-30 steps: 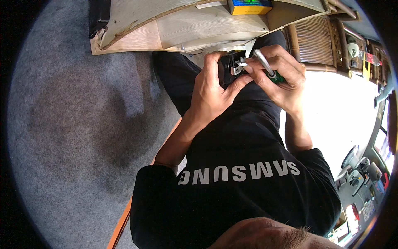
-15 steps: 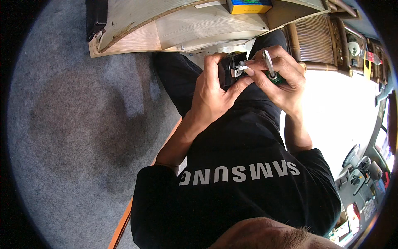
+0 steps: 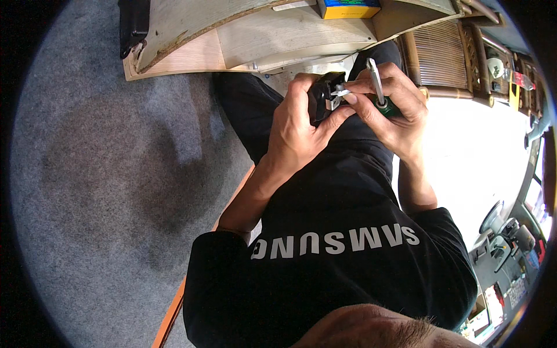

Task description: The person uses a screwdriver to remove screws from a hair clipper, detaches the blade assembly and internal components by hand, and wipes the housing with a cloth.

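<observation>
A small black device with a metal part on its right side is gripped in my left hand, thumb below and fingers around its far side. My right hand pinches a small white piece between thumb and forefinger, against the device's right side. Tucked in that same hand is a screwdriver, its silver shaft pointing up and away and its green handle mostly hidden by the fingers. Both hands are above my lap. Exactly how the white piece meets the device is too small to tell.
Beyond my knees stands a pale wooden cabinet with a yellow and blue box in it. Brown slatted furniture is at the far right. A bright white surface lies to my right, grey carpet to my left.
The black device and the screwdriver have tilted slightly. Both hands keep their grips in nearly the same place.
</observation>
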A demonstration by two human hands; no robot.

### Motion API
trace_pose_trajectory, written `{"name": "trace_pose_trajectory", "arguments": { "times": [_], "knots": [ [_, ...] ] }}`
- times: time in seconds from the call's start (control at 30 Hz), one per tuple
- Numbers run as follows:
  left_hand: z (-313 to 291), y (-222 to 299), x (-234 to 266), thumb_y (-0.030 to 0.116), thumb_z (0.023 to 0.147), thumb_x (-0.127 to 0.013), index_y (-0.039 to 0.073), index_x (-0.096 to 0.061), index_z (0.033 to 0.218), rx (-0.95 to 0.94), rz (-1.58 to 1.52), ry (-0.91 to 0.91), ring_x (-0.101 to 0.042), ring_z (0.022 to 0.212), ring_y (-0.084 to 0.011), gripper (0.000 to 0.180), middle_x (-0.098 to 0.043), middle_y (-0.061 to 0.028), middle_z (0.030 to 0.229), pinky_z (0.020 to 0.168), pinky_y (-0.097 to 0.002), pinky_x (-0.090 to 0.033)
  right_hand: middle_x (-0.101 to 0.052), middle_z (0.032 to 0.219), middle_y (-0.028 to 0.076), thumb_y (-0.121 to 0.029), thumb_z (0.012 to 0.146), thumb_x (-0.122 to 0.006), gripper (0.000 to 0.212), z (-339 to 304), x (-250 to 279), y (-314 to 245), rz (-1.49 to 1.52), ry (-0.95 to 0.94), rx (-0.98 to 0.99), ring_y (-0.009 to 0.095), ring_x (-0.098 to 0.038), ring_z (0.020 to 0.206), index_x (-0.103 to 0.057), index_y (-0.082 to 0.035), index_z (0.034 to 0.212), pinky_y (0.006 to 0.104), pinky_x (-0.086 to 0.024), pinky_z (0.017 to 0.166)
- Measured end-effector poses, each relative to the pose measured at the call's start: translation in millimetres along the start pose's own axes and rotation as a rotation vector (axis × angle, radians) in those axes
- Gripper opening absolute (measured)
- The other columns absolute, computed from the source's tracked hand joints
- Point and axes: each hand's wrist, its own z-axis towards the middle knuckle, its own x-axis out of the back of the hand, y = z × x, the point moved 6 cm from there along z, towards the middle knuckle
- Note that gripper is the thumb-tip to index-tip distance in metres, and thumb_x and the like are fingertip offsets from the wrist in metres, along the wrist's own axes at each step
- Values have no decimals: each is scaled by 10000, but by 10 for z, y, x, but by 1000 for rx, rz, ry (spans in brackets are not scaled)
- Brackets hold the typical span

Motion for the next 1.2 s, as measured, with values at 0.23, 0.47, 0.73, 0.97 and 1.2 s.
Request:
{"name": "trace_pose_trajectory", "arguments": {
  "times": [0.23, 0.47, 0.73, 0.97, 1.2],
  "knots": [
    [56, 72, 58, 195, 947, -687, -66, -430, 1262, -162, -4, 10, -649, 956, -364, 483, -575, -250, 1126, 798, -416, -549, -679, 925, 89, -81, 823, -800, 203, -18, -1, -7, -39, 6, -8, 187, -686, 842, -743, -26, 1010, 308, -553, 712],
    [-12, 27, -6, 227, 1018, -572, -42, -413, 1296, -214, -25, 37, -575, 1056, -387, 419, -537, -266, 1180, 885, -458, -500, -669, 930, 50, -127, 830, -815, 267, -81, -70, 50, 229, 47, -363, 112, -666, 752, -727, -12, 1055, 239, -524, 612],
    [-45, 17, -62, 206, 1028, -547, -26, -344, 1346, -205, -22, 47, -518, 1133, -393, 443, -473, -288, 1254, 947, -495, -460, -644, 998, 25, -115, 843, -818, 311, -273, -228, 193, 509, 129, -598, 52, -623, 659, -717, -2, 1114, 180, -487, 522],
    [-71, 24, -76, 168, 1018, -559, -19, -306, 1362, -208, -22, 33, -489, 1183, -396, 466, -430, -297, 1305, 981, -501, -444, -667, 946, 39, -119, 833, -827, 292, -256, -214, 191, 533, 173, -523, 65, -624, 659, -732, 1, 1082, 195, -478, 513],
    [-65, 28, -76, 172, 1019, -558, -22, -309, 1356, -218, -12, 42, -488, 1190, -398, 461, -417, -309, 1313, 988, -492, -444, -676, 914, 59, -141, 808, -834, 296, -149, -93, 81, 116, 146, -201, 77, -638, 753, -732, 20, 1035, 227, -495, 621]
  ]
}}
